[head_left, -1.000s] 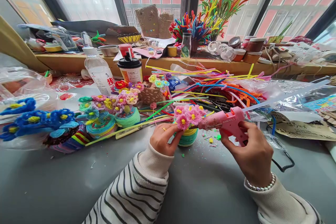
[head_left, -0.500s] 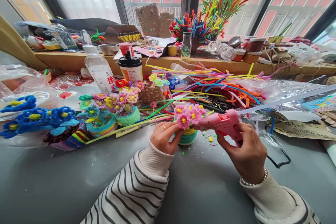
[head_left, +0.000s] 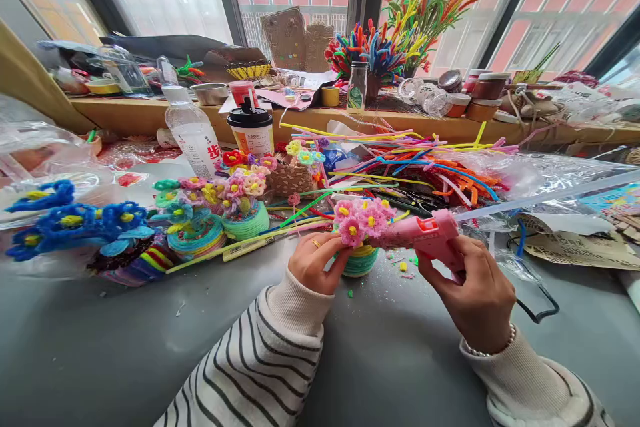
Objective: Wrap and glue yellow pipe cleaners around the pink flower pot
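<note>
Here we are with the pink glue gun [head_left: 431,233], held above the grey table [head_left: 390,360] at the middle of our view. Its long axis runs nearly level from right to left, nozzle end a touch lower, and the nozzle points left, straight at the pink flowers [head_left: 364,221]. We can't tell whether the tip touches them; petals cover it. Out of its back end runs a long clear glue stick [head_left: 545,197], carrying that line up and away to the right.

Our right hand [head_left: 475,290] is wrapped around the handle, fingers closed firmly on it. Our left hand [head_left: 315,263] comes in from the other side, thumb and forefinger pinched together on the near left edge of the pink flowers; which part sits between the tips, we can't make out. Right below the blooms, the coiled pot [head_left: 361,262] stands upright in green and yellow bands.

Just right of the pot we see colourful scraps [head_left: 403,267]. To the left, a pale marker [head_left: 247,249] lies slantwise before more potted flowers [head_left: 245,217], with blue flowers [head_left: 73,221] farther left. Behind the gun, pipe cleaners [head_left: 450,180] sprawl in a heap, and a lidded cup [head_left: 250,133] stands beside a water bottle [head_left: 193,137].
</note>
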Tool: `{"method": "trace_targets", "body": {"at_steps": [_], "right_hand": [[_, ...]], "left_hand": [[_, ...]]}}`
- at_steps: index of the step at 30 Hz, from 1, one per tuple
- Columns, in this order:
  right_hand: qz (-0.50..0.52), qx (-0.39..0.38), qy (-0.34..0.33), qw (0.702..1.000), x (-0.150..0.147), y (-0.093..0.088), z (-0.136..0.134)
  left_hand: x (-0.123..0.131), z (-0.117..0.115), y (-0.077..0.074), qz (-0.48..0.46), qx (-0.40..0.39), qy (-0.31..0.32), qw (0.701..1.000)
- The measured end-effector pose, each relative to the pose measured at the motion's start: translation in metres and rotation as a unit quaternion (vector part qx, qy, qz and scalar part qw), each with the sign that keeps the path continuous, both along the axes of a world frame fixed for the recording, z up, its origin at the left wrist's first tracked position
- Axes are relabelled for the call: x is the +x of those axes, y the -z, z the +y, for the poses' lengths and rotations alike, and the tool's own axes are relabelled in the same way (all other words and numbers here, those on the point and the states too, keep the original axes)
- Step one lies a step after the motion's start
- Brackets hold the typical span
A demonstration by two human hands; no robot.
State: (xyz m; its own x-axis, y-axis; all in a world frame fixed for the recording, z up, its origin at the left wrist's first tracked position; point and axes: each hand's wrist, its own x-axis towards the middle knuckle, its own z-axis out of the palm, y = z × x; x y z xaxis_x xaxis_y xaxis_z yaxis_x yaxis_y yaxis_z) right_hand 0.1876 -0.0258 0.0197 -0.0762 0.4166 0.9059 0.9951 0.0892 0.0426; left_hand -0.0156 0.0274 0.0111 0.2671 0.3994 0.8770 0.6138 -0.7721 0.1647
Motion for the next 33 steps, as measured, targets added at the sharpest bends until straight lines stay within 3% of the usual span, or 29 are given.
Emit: {"method": "trace_targets", "body": {"at_steps": [4,33], "right_hand": [[-0.016,0.04,-0.015,0.999,0.002,0.0,0.003],[-0.024,0.023,-0.033,0.999,0.012,0.006,0.002]], "left_hand": [[0.0,0.0,0.0,0.004,-0.008,0.004,1.0],[0.003,-0.003,-0.004,-0.005,0.003,-0.009,1.0]]}}
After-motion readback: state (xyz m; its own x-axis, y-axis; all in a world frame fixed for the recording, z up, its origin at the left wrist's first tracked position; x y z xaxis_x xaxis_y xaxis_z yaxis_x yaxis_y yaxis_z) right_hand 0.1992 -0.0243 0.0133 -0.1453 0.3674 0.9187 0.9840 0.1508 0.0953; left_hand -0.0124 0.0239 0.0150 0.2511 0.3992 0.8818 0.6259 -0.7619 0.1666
